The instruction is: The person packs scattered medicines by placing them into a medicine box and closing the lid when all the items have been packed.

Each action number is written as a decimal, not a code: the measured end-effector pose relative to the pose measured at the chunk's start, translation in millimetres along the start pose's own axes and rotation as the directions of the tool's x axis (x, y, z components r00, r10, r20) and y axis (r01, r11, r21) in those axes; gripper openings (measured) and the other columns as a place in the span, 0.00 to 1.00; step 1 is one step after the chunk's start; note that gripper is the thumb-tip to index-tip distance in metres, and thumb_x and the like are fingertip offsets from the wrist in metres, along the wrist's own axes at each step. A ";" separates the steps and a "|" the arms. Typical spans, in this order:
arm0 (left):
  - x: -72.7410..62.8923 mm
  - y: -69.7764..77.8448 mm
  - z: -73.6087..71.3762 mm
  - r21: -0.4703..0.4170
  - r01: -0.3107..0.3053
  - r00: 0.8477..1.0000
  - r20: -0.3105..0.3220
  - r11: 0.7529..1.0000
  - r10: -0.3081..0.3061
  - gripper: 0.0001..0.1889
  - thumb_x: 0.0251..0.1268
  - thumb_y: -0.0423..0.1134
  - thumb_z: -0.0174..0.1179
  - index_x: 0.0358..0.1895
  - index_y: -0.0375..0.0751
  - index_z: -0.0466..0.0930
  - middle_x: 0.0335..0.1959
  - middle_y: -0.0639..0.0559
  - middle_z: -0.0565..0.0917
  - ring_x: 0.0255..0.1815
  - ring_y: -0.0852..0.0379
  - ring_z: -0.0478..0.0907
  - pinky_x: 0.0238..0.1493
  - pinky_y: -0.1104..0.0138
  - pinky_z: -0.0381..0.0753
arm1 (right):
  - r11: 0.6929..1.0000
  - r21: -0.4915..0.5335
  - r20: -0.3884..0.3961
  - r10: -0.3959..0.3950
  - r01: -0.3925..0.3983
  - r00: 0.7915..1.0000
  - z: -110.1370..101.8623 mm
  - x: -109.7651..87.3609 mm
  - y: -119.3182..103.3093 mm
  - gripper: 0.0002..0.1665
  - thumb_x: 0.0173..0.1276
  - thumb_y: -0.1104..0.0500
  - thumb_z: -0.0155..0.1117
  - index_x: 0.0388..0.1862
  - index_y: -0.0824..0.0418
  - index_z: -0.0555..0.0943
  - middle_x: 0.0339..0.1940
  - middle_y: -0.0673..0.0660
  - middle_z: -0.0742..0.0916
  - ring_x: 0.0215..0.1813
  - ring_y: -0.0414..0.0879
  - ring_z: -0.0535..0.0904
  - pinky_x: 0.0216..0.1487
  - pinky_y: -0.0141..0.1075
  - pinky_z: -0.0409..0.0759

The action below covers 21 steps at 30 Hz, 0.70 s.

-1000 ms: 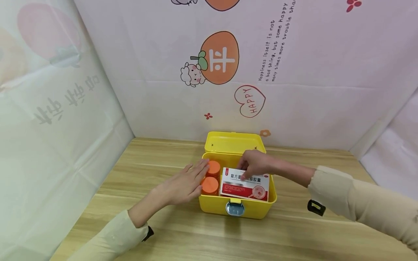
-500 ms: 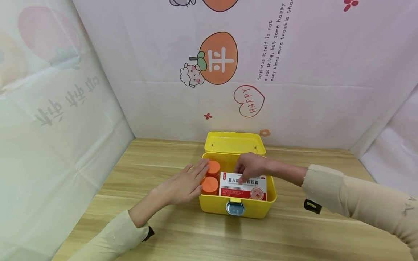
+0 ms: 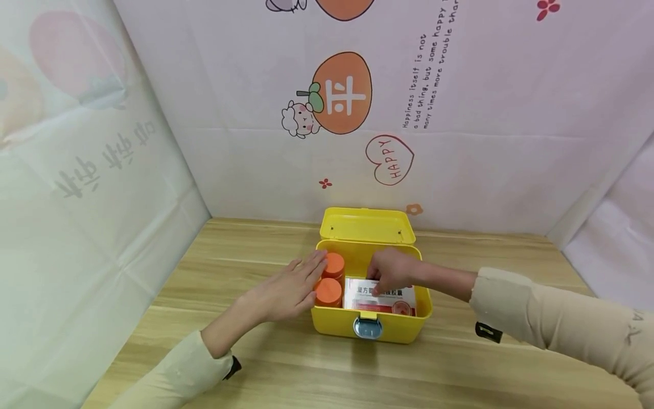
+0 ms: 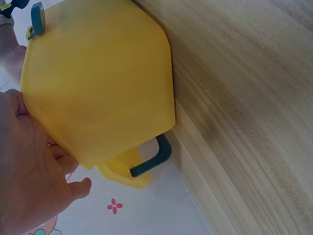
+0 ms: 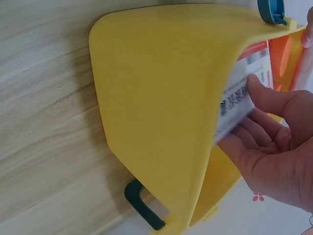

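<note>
A yellow lidded storage box (image 3: 332,325) stands on the wooden table with its lid (image 3: 368,227) tipped back. Inside at the left are two bottles with orange caps (image 3: 328,291). My left hand (image 3: 286,291) rests on the box's left rim, fingers straight and reaching to the caps. My right hand (image 3: 395,270) is inside the box, pinching a white and red medicine box (image 3: 357,296). In the right wrist view the thumb lies on one face of the medicine box (image 5: 235,100), with the other fingers behind it. Its lower part is hidden by the front wall.
A clear latch (image 3: 368,328) hangs on the storage box's front. A dark green handle (image 4: 155,159) shows at its back in the left wrist view. Behind the wooden table (image 3: 255,363) rises a printed cloth backdrop (image 3: 245,170), with another cloth wall (image 3: 102,227) at the left.
My right hand has lowered the medicine box deeper into the yellow box and slightly to the left, and it now leans back flatter. The left hand has stayed in place.
</note>
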<state>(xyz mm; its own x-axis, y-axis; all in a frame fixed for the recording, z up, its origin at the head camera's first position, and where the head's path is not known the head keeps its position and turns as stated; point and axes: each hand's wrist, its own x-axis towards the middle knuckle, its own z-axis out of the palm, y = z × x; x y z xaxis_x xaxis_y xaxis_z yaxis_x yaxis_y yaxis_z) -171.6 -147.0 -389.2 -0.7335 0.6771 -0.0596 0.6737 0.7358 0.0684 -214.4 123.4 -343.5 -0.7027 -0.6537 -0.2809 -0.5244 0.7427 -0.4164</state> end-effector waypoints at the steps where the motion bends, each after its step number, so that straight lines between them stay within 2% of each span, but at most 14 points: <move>1: 0.1 0.3 0.1 0.001 -0.003 1.000 -0.001 1.000 0.003 0.35 0.78 0.51 0.34 0.81 0.40 0.42 0.84 0.48 0.39 0.84 0.52 0.38 0.81 0.48 0.52 | 1.000 0.000 0.004 0.005 -0.005 1.000 0.8 -0.6 0.1 0.06 0.59 0.62 0.75 0.24 0.60 0.86 0.16 0.46 0.77 0.20 0.38 0.70 0.23 0.27 0.67; 3: 0.6 0.7 0.5 0.003 -0.008 1.000 -0.001 1.000 0.008 0.35 0.78 0.51 0.34 0.81 0.40 0.42 0.84 0.48 0.39 0.84 0.52 0.38 0.81 0.48 0.52 | 1.000 0.003 0.009 0.021 -0.021 1.000 1.4 -1.8 0.4 0.06 0.59 0.62 0.74 0.25 0.60 0.87 0.17 0.46 0.78 0.21 0.38 0.71 0.23 0.27 0.70; 5: 1.1 1.0 0.5 0.002 -0.010 1.000 -0.003 1.000 0.010 0.35 0.78 0.51 0.34 0.81 0.39 0.42 0.84 0.48 0.39 0.84 0.52 0.38 0.80 0.48 0.52 | 1.000 0.004 0.003 0.030 -0.030 1.000 1.1 -2.9 1.6 0.02 0.59 0.62 0.75 0.31 0.60 0.89 0.23 0.48 0.85 0.26 0.39 0.75 0.29 0.29 0.77; 8: 1.9 1.4 0.0 0.001 -0.013 1.000 -0.006 1.000 0.013 0.35 0.78 0.51 0.34 0.81 0.40 0.42 0.84 0.48 0.39 0.84 0.52 0.38 0.80 0.48 0.52 | 0.999 0.010 -0.017 0.031 -0.031 0.999 -2.6 -6.0 3.6 0.11 0.59 0.62 0.74 0.41 0.64 0.89 0.36 0.54 0.91 0.37 0.42 0.83 0.43 0.35 0.85; 10: 2.3 1.5 -0.1 -0.001 -0.013 1.000 -0.007 1.000 0.013 0.35 0.78 0.51 0.35 0.81 0.40 0.42 0.84 0.48 0.39 0.85 0.52 0.38 0.80 0.48 0.53 | 0.999 0.021 -0.031 0.031 -0.031 0.999 -6.9 -9.5 5.2 0.14 0.61 0.62 0.73 0.44 0.66 0.88 0.40 0.57 0.91 0.42 0.45 0.86 0.48 0.39 0.87; 12: 2.3 1.3 0.4 -0.005 -0.010 1.000 -0.007 1.000 0.010 0.35 0.78 0.51 0.35 0.81 0.40 0.42 0.84 0.48 0.39 0.85 0.52 0.38 0.80 0.48 0.52 | 0.999 0.034 -0.054 0.023 -0.021 0.998 -12.1 -13.5 7.6 0.16 0.63 0.62 0.71 0.47 0.68 0.87 0.43 0.59 0.91 0.46 0.48 0.87 0.50 0.42 0.87; 17: 0.9 -0.1 2.5 -0.014 0.001 1.000 -0.007 1.000 -0.001 0.35 0.78 0.51 0.35 0.81 0.40 0.42 0.84 0.49 0.38 0.85 0.52 0.38 0.81 0.50 0.51 | 1.000 0.027 -0.131 0.002 0.001 0.991 -22.0 -22.9 16.7 0.15 0.65 0.62 0.68 0.47 0.69 0.87 0.41 0.59 0.91 0.44 0.49 0.88 0.48 0.42 0.87; 21: -0.2 -1.5 3.7 -0.042 -0.005 1.000 -0.013 0.999 0.005 0.35 0.78 0.52 0.36 0.81 0.40 0.42 0.84 0.49 0.39 0.84 0.53 0.38 0.81 0.52 0.51 | 0.999 0.049 -0.156 0.001 0.007 0.988 -26.3 -30.2 24.5 0.14 0.67 0.62 0.66 0.47 0.70 0.86 0.41 0.60 0.91 0.43 0.48 0.88 0.47 0.42 0.87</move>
<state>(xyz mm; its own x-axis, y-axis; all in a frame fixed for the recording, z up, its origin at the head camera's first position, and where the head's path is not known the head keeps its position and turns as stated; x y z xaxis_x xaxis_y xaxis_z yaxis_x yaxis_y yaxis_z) -172.1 -148.2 -392.9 -0.7315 0.6803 -0.0463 0.6731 0.7313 0.1107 -218.7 165.1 -322.5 -0.7694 -0.6225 -0.1428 -0.5051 0.7299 -0.4605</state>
